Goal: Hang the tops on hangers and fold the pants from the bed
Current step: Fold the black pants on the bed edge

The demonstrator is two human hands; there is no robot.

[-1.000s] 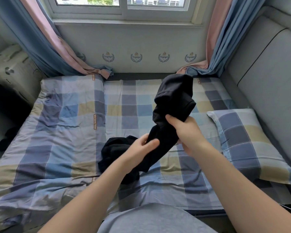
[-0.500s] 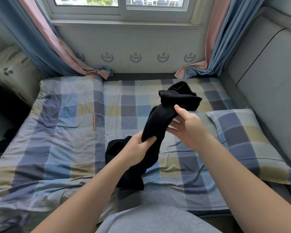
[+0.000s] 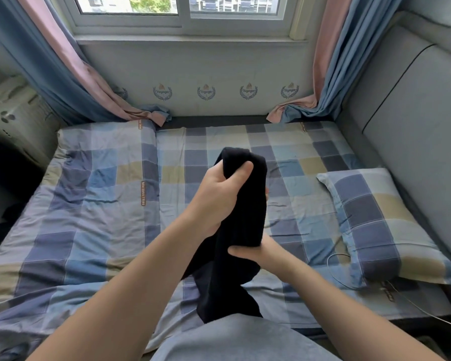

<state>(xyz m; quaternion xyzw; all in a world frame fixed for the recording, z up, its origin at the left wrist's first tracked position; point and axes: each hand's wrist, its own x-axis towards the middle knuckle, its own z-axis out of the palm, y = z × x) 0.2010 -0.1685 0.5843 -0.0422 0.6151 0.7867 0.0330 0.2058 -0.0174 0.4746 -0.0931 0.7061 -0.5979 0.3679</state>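
A black garment [image 3: 241, 225] hangs bunched in the air above the middle of the bed [image 3: 94, 209]. My left hand [image 3: 219, 194] grips its upper end, fingers curled round the cloth. Lower down, my right hand [image 3: 253, 252] grips the garment from the right, thumb across its front. The garment's loose tail drops to the bed's near edge by my grey top. I cannot tell whether it is a top or pants. No hanger is in view.
A checked pillow [image 3: 380, 225] lies at the bed's right side with a thin white cable [image 3: 349, 277] beside it. A grey padded headboard [image 3: 414, 126] stands on the right. Curtains [image 3: 71, 74] flank the window. Dark cloth [image 3: 3, 222] lies on the floor at left.
The garment has been lifted wholly off the bed. My left hand rose to its upper end, and my right hand dropped to grip lower down. The view moved closer.
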